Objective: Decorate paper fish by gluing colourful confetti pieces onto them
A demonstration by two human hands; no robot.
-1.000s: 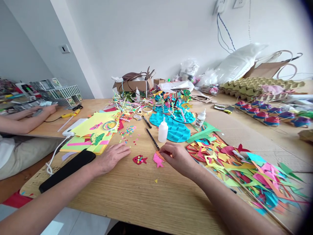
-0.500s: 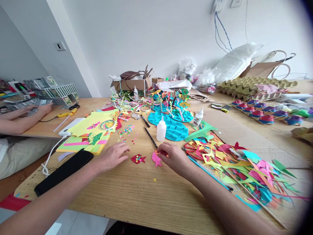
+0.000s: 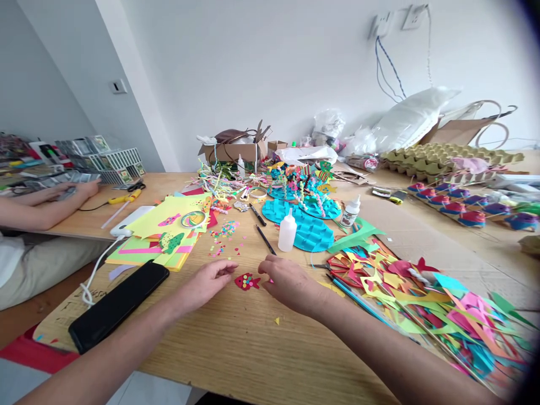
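A red paper fish (image 3: 247,282) with small coloured dots lies flat on the wooden table between my hands. My left hand (image 3: 213,283) rests just left of its head, fingers loosely curved and a little apart, holding nothing. Beside the fish's tail is my right hand (image 3: 289,281), its thumb and fingers bent with a gap between them. Only a sliver of the pink paper fish (image 3: 271,280) shows there; the hand hides the rest. A white squeeze bottle (image 3: 287,231) stands behind my right hand, and a black pencil (image 3: 265,240) lies left of the bottle.
Small confetti dots (image 3: 225,230) and yellow paper sheets (image 3: 169,216) lie left, near a black phone (image 3: 120,304). Blue discs (image 3: 312,233) stand behind the bottle. Colourful paper scraps (image 3: 405,292) spread at right. At far left are another person's hands (image 3: 80,188).
My right hand has moved left to the red fish's tail and now covers most of the pink fish. The view has shifted slightly, so everything sits lower and further right.
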